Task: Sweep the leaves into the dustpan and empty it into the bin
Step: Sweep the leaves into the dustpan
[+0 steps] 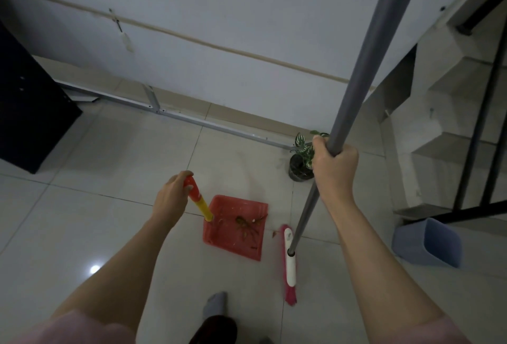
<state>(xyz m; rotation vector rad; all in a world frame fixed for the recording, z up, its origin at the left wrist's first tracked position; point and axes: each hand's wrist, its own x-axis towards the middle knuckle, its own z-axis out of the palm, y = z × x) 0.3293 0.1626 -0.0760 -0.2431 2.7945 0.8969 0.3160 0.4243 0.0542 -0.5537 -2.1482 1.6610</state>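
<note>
- L hand [171, 198] is wrapped round the top of the handle [199, 201], a red cap over a yellow shaft. The fingers are curled tight on it.
- The handle is held slanted, and its lower end is met at the rear-left corner of the pan [227, 245].
- The pan, red, is set flat on the floor [109, 206], approx. centre of view.
- Leaves [247, 227], brown & dry, are seen lying inside the pan, mid-tray, w/ a few small bits scattered nearer its front edge.
- One small scrap [273, 233] is seen on the tile, betw. the pan and the broom head [290, 261].
- R hand [333, 171] is closed round the grey pole [365, 69], which is gripped well above the head and leaned up to the right.
- The broom head, pink bristles w/ a white back, is rested on the floor just right of the pan, a thin gap kept betw. them.
- The bin [428, 242], blue, is found far right by the foot of the stairs [439, 96], well apart from the pan. It appears tilted, mouth in view.
- A potted plant [301, 157] is stood by the wall, partly hidden behind the R hand.
- A foot [216, 302] in a grey sock is seen at the bottom, near the pan.
</note>
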